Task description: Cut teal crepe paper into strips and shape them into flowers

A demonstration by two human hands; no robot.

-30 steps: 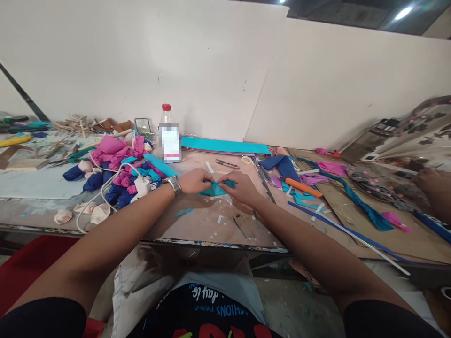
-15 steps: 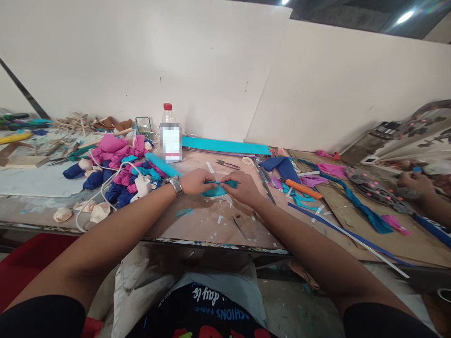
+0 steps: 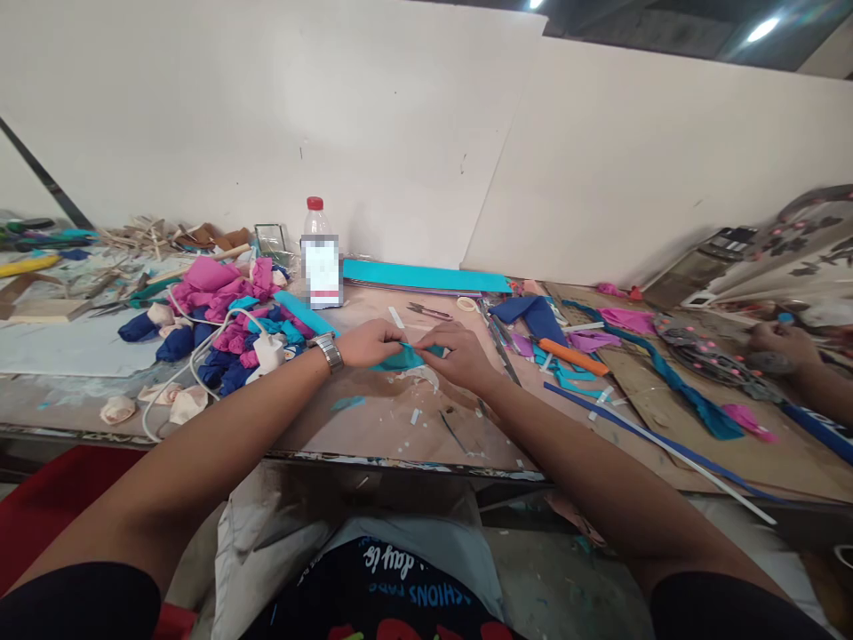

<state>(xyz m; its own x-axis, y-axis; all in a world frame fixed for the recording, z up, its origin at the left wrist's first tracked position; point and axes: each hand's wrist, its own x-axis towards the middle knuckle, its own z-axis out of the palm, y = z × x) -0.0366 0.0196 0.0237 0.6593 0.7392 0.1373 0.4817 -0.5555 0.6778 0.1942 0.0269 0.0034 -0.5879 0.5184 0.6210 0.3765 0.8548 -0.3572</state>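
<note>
Bright ceiling lamps [image 3: 763,27] are lighting the scene evenly; shadows are staying soft. Wide-angle distortion is bending the edges; the right margin is blurring.

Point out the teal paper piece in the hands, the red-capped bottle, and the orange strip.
teal paper piece [image 3: 403,357], head view, on the bare middle between the two hands.
red-capped bottle [image 3: 315,222], head view, on its clear shoulder below the cap.
orange strip [image 3: 573,356], head view, on its middle.

The plastic bottle [image 3: 321,253] has its label blurred out. Right of it, a co-worker's hand [image 3: 779,342] is cut off by the frame edge. Most of the teal paper [image 3: 403,358] is hidden by fingers.
</note>
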